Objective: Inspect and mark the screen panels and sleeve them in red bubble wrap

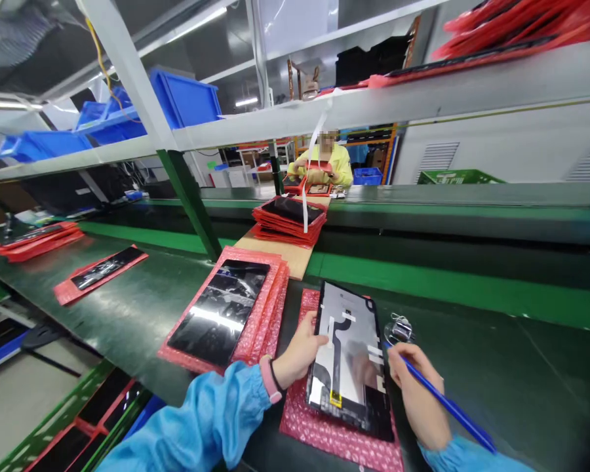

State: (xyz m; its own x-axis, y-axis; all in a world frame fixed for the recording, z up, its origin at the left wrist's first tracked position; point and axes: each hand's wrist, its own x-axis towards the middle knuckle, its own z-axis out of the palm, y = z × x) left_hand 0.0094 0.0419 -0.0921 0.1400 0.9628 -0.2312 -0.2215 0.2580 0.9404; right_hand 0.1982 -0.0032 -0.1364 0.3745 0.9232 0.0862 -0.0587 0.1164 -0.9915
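My left hand (301,351) grips the left edge of a tablet screen panel (358,360), thumb on top. The panel's silver back faces up, with black flex cable, white tape strips and a yellow-marked connector. It is over a pink bubble-wrap sheet (319,429). To the panel's right, my right hand (420,393) is closed around a blue pen-like tool (455,410), its tip near the fingertips and hard to make out. Just beyond those fingers sits a small round dish (399,328) with shiny metal bits.
At left lies a bubble-wrap stack with a glossy black screen (221,311) on top. Behind it, red-wrapped panels (290,223) are piled on a board (275,252). A green post (189,203) rises from the bench. Across the line sits a co-worker in yellow (341,164).
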